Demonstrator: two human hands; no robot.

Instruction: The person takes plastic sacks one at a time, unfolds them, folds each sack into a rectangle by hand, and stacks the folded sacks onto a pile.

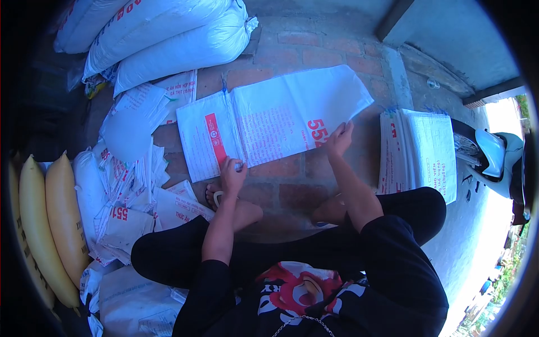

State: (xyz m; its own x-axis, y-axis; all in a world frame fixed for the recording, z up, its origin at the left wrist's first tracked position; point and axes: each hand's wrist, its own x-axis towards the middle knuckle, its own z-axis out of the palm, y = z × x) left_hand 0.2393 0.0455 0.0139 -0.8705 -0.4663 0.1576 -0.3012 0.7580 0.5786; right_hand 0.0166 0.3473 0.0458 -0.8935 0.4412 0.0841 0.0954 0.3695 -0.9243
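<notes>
A white woven sack (272, 123) with red print lies spread across the brick floor in front of me, its left part marked off by a crease. My left hand (233, 175) is closed on the sack's near edge beside that crease, fingers pinched together. At the near edge toward the right end, by the large red digits, my right hand (339, 140) grips the sack with bent fingers. The right end of the sack rises slightly off the floor.
A neat stack of flat sacks (429, 146) stands at my right. Loose, crumpled sacks (132, 188) pile up at my left, with full yellow sacks (64, 216) beyond them. Stuffed white sacks (185, 53) lie at the back left. A motorbike (497, 157) is at far right.
</notes>
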